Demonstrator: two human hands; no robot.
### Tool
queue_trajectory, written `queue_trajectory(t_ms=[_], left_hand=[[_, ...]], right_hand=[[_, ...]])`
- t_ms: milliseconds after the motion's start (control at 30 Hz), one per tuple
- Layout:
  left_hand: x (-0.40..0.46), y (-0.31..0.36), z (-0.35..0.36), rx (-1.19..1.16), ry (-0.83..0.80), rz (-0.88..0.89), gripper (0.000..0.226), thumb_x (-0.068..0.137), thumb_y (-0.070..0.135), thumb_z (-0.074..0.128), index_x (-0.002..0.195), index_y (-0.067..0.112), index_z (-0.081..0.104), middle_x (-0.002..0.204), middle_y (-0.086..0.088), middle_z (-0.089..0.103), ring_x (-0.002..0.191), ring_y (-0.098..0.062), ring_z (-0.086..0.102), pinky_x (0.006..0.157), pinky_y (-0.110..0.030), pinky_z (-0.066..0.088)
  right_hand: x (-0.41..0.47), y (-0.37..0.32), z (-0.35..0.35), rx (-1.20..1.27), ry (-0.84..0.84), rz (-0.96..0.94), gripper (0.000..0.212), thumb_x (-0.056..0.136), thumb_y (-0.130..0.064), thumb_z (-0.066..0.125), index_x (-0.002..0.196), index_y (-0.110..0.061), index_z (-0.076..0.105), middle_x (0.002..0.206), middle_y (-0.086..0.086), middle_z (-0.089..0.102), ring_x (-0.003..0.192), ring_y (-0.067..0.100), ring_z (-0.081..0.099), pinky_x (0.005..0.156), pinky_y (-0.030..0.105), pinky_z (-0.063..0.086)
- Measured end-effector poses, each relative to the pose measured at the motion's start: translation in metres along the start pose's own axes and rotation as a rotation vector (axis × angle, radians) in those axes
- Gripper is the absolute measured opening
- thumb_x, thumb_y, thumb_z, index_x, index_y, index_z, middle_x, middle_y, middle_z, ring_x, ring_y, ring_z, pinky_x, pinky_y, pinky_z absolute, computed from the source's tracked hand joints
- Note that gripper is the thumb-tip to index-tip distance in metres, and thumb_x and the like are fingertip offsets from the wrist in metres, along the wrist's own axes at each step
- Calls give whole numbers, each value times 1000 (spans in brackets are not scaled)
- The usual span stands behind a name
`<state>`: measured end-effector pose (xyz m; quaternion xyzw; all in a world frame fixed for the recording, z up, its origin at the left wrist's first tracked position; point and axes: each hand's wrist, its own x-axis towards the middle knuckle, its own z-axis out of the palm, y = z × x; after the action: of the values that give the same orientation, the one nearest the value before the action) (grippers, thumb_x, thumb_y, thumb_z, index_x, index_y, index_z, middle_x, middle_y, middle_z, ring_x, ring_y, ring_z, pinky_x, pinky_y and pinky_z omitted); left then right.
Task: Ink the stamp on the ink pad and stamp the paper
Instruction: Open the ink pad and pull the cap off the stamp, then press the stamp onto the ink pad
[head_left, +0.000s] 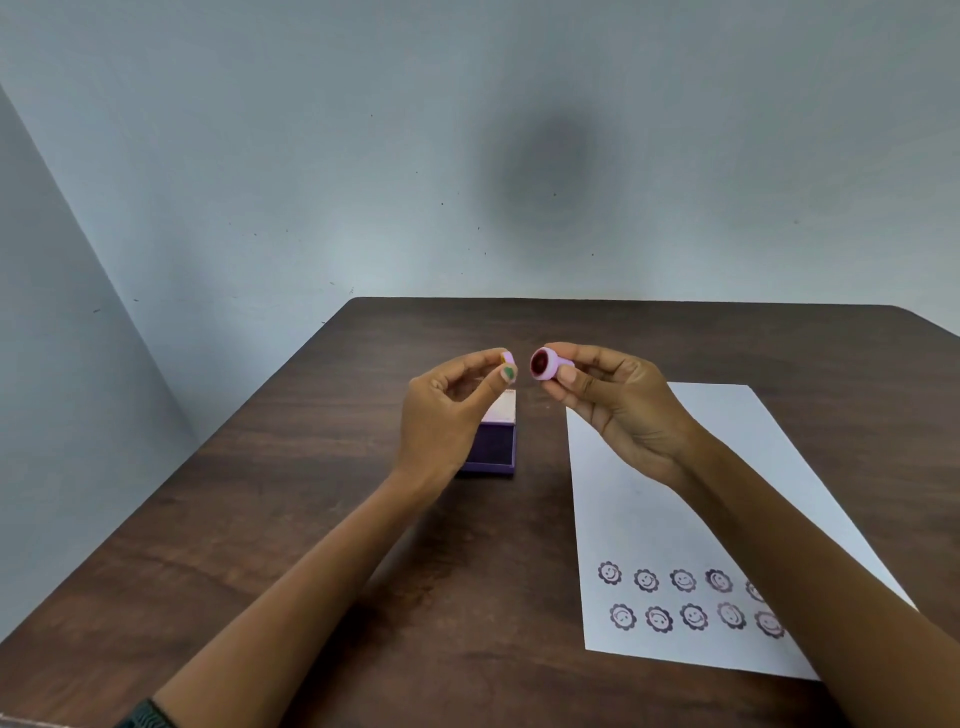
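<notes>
Stamp (546, 366) is lying sideways in the air above the table (322, 519), long axis running left-right, dark reddish face pointing left toward your other hand. It's a little lilac barrel with a round inked end. Your right hand (618, 402) pinches it by the back end, palm up, wrist raised above the paper (670, 525). Your left hand (447, 410) floats above the open purple ink pad (493, 449), fingertips closed on a small lilac cap-like piece (507, 358).
</notes>
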<state>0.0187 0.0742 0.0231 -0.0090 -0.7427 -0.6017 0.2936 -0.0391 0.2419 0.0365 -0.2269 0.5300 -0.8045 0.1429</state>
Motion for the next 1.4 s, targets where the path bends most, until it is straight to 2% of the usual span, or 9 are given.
queue_trajectory(t_ms=[300,500,600,700,900,1067,1200,1300,1400], left_hand=[[0,-11,5,509,-289,139,27,83,42,63,105,29,70,106,12,70,94,-7,61,85,-25,46],[4,-15,14,805,-351,321,29,85,40,61,110,29,69,115,3,70,94,-8,50,94,-23,25],[4,-18,17,906,-382,314,30,87,44,57,113,32,67,121,4,66,114,-15,51,112,-32,12],[4,-21,17,968,-418,288,32,88,48,53,114,34,65,122,7,65,122,-15,46,114,-37,5],[6,-22,11,936,-389,241,37,86,53,52,119,38,61,129,8,61,124,-14,44,109,-41,12],[17,-18,-14,860,-292,227,32,86,50,53,115,40,62,123,14,63,117,-11,50,93,-31,19],[27,-14,-47,752,-289,118,27,85,48,57,110,41,65,119,17,64,113,-8,53,105,-43,28],[27,-17,-72,716,-347,34,35,79,55,57,111,40,64,120,14,63,107,-8,55,103,-48,36],[22,-28,-92,606,-387,-71,45,77,53,64,119,35,61,128,8,58,109,-10,55,92,-32,43]], right_hand=[[4,-3,-14,223,-15,112,27,79,3,54,88,-12,75,94,3,76,92,16,71,69,21,58],[4,-3,-17,220,4,104,26,84,6,50,100,-7,66,93,2,76,92,15,71,72,22,58],[4,-3,-19,214,11,109,26,85,7,49,102,-6,65,93,3,76,92,15,71,72,22,58],[4,-3,-19,210,14,112,26,85,7,49,101,-6,65,92,2,77,92,15,71,71,21,58],[4,-3,-19,204,18,118,27,85,7,49,102,-7,65,93,2,76,92,15,71,73,22,58],[3,-4,-18,196,29,132,26,85,6,49,101,-8,65,92,1,77,90,15,71,70,21,58],[3,-4,-16,172,26,140,27,85,6,49,99,-9,67,91,1,77,90,15,71,70,21,58],[2,-4,-14,154,7,136,31,85,6,49,89,-12,74,91,2,77,89,15,71,68,20,58],[1,-5,-11,117,-18,131,35,85,7,48,84,-14,76,88,0,77,87,14,72,65,19,57]])
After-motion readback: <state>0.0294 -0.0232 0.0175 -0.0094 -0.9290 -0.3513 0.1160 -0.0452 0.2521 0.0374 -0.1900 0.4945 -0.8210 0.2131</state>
